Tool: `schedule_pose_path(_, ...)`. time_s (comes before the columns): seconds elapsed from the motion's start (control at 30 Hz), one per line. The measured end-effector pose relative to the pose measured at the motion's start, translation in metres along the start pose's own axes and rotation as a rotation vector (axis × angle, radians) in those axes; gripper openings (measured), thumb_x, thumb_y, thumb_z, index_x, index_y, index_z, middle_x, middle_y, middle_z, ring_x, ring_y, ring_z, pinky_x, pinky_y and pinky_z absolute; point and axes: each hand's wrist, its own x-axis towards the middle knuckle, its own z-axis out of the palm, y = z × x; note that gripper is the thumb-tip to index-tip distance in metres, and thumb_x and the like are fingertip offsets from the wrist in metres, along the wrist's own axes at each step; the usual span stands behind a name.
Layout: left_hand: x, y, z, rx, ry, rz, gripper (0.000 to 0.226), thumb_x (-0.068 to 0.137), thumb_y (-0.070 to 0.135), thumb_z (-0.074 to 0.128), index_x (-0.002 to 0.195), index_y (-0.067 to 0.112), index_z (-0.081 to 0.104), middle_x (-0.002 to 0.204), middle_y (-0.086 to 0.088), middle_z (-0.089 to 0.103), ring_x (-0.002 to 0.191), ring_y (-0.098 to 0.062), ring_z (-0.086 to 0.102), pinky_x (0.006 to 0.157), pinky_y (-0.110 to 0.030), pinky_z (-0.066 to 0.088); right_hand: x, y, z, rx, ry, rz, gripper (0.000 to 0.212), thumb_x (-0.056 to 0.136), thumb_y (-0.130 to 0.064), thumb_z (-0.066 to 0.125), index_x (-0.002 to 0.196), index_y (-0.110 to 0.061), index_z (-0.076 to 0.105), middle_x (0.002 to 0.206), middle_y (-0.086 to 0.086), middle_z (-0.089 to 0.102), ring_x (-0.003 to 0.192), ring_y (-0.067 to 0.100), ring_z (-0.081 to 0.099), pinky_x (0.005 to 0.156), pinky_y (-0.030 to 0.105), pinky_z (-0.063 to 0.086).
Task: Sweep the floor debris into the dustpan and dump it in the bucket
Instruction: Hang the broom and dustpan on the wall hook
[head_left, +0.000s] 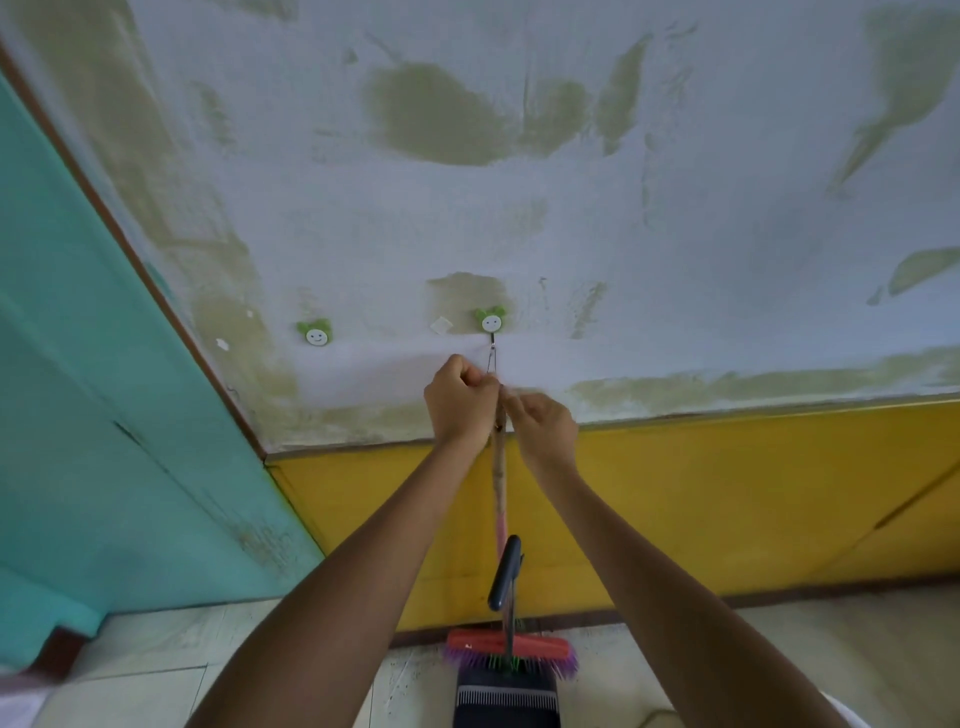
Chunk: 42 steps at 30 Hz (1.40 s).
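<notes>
A broom hangs against the wall, its thin wooden handle (500, 478) running down to a red head with purple bristles (511, 649) just above the floor. Its top is tied by a loop to a wire hook (492, 358) under a green smiley wall hook (491, 319). My left hand (460, 402) and my right hand (543, 428) both pinch the top of the handle at the loop. A dark dustpan (506, 696) with a comb edge and a long dark handle (506, 571) stands upright in front of the broom. No bucket is in sight.
A second green smiley hook (314, 332) sits to the left on the patchy white wall. The lower wall is yellow (727, 493). A teal door (78, 415) closes the left side. Pale floor tiles (156, 675) lie below.
</notes>
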Motion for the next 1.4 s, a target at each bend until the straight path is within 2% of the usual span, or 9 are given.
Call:
schedule_pose_path(0.13,-0.017,-0.025,0.004,-0.018,-0.011,-0.013,0.010,0.079,0.011,0.061,0.078,0.009,0.052,0.073,-0.002,0.057,0.062,-0.012,0.050,0.053,-0.024,0.042,-0.025,0.075,0.009,-0.284,-0.072,0.166,0.046,0.093,-0.031,0.055,0.055,-0.017,0.034,0.048,-0.005,0.029,0.041,0.010,0.025,0.040,0.025,0.018)
schedule_pose_path(0.27,-0.032,-0.075,0.014,0.145,-0.099,-0.063,0.007,0.082,0.004,0.053,0.081,0.011,0.051,0.072,-0.001,0.052,0.062,-0.015,0.048,0.052,-0.029,0.039,-0.052,0.138,0.026,-0.488,-0.398,0.580,0.043,0.080,-0.054,0.070,0.081,-0.015,0.052,0.064,-0.002,0.053,0.047,0.009,0.047,0.033,0.021,0.030)
schedule_pose_path(0.33,-0.035,-0.097,0.019,0.201,-0.154,-0.127,0.008,0.084,0.004,0.053,0.082,0.011,0.052,0.072,0.001,0.051,0.063,-0.016,0.049,0.051,-0.029,0.040,-0.060,0.158,0.040,-0.481,-0.475,0.650,0.038,0.080,-0.044,0.073,0.092,-0.014,0.052,0.073,-0.001,0.056,0.055,0.010,0.054,0.038,0.022,0.040)
schedule_pose_path(0.47,-0.036,-0.121,0.020,0.369,-0.350,-0.281,0.007,0.089,0.011,0.050,0.088,0.011,0.057,0.081,-0.002,0.059,0.065,-0.015,0.056,0.049,-0.027,0.044,-0.063,0.157,0.048,-0.491,-0.457,0.592,0.012,0.083,-0.009,0.060,0.077,-0.013,0.050,0.066,0.000,0.055,0.049,0.011,0.052,0.033,0.019,0.038)
schedule_pose_path(0.73,-0.060,-0.125,-0.008,0.634,-0.950,-0.308,0.014,0.091,0.012,0.047,0.102,0.014,0.055,0.091,-0.005,0.060,0.075,-0.019,0.065,0.057,-0.034,0.054,-0.078,0.121,-0.005,-0.586,-0.418,0.469,0.030,0.083,-0.009,0.055,0.058,-0.016,0.042,0.056,-0.002,0.046,0.043,0.011,0.041,0.035,0.019,0.030)
schedule_pose_path(1.1,-0.096,-0.092,-0.035,0.673,-1.101,-0.310,0.059,0.088,0.017,0.063,0.139,0.008,0.034,0.103,-0.022,0.063,0.085,-0.030,0.065,0.078,-0.040,0.057,-0.097,0.021,-0.031,-0.390,-0.360,0.353,0.029,0.077,0.000,0.053,0.054,-0.010,0.040,0.053,0.013,0.055,0.033,0.020,0.047,0.038,0.026,0.037)
schedule_pose_path(1.2,-0.096,-0.073,-0.037,0.586,-1.066,-0.199,0.052,0.085,0.030,0.068,0.126,0.005,0.049,0.086,-0.016,0.066,0.073,-0.027,0.067,0.065,-0.037,0.057,-0.092,-0.012,-0.037,-0.392,-0.352,0.291,0.030,0.078,0.001,0.051,0.055,-0.012,0.037,0.057,0.017,0.052,0.039,0.025,0.041,0.043,0.029,0.034)
schedule_pose_path(1.27,-0.095,-0.061,-0.036,0.539,-0.986,-0.124,0.035,0.081,0.039,0.068,0.093,0.007,0.060,0.065,-0.008,0.063,0.056,-0.021,0.063,0.052,-0.032,0.054,-0.089,-0.029,-0.041,-0.423,-0.337,0.253,0.028,0.079,0.000,0.050,0.056,-0.010,0.039,0.057,0.015,0.046,0.046,0.025,0.037,0.049,0.033,0.031)
schedule_pose_path(1.4,-0.089,-0.045,-0.029,0.589,-0.812,-0.003,0.035,0.071,0.048,0.055,0.069,0.013,0.047,0.055,0.002,0.044,0.043,-0.014,0.037,0.042,-0.027,0.029,-0.077,-0.053,-0.041,-0.385,-0.307,0.200,0.036,0.079,0.000,0.047,0.049,-0.014,0.031,0.050,0.013,0.040,0.045,0.023,0.030,0.053,0.036,0.026)
